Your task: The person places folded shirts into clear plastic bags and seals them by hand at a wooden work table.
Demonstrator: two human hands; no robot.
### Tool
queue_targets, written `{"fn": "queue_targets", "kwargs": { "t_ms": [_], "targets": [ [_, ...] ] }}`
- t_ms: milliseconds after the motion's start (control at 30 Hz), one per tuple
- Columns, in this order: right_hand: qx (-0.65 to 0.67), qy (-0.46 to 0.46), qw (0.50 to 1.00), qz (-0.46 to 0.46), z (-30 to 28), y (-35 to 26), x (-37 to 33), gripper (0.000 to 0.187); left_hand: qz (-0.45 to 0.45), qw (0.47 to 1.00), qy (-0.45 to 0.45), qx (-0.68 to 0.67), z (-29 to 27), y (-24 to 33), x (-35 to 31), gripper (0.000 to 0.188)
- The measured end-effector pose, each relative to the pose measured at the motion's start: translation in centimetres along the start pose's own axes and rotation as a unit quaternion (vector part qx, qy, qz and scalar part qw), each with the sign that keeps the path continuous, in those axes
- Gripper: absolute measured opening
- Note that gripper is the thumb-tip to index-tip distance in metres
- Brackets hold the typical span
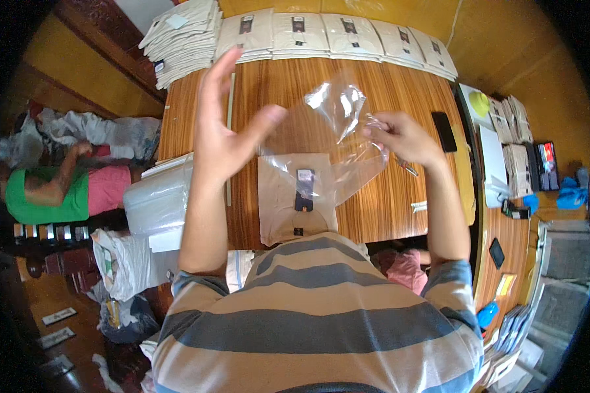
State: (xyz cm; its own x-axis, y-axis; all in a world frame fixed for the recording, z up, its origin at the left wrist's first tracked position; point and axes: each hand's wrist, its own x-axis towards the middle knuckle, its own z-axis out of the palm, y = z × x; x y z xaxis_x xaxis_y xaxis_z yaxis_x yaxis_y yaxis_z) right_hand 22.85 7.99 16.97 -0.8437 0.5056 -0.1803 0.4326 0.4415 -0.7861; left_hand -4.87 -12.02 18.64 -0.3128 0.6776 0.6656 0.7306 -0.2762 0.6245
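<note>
A clear plastic bag (357, 154) hangs in the air over the table, pinched at its right edge by my right hand (400, 137). My left hand (233, 134) is raised on the other side of the bag, fingers stretched and thumb spread, holding nothing. Below the bag, close to my body, lies a folded beige garment (275, 203) with a dark hang tag (304, 191) on its front. The bag partly overlaps the garment's upper right in the view.
Folded beige garments in clear bags (298, 36) line the table's far edge, beside a tall stack (183, 42). A black phone (444, 131) lies at right. Clear plastic bags (157, 203) are piled at left. A person in a green shirt (52, 196) sits further left.
</note>
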Motion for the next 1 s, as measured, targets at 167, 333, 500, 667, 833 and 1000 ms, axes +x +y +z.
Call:
{"fn": "queue_targets", "kwargs": {
  "t_ms": [167,333,500,667,833,1000],
  "targets": [
    [-0.081,-0.19,0.969,-0.136,-2.8,-5.7,1.4,0.022,0.013,0.893,-0.447,0.046,6.4,3.0,4.6,0.078],
    [-0.292,-0.181,0.939,-0.017,-5.4,-7.5,-0.5,0.026,-0.239,0.719,-0.613,-0.224,7.4,-1.1,3.1,0.026],
    [-0.342,0.104,0.921,-0.152,-7.1,2.9,1.2,0.015,-0.298,0.751,-0.526,-0.265,7.6,-1.2,2.5,0.02],
    [-0.099,0.177,0.971,-0.124,-3.7,5.6,2.5,0.009,-0.155,0.896,-0.41,-0.071,6.2,-5.6,2.6,0.022],
    [0.144,0.181,0.973,0.003,-1.0,6.3,0.8,0.013,0.195,0.928,0.11,0.298,5.7,-3.7,2.7,0.018],
    [0.489,0.258,0.829,0.09,3.1,11.3,1.2,0.019,-0.298,0.925,-0.121,-0.201,10.6,0.0,-12.6,0.033]
  ]
}}
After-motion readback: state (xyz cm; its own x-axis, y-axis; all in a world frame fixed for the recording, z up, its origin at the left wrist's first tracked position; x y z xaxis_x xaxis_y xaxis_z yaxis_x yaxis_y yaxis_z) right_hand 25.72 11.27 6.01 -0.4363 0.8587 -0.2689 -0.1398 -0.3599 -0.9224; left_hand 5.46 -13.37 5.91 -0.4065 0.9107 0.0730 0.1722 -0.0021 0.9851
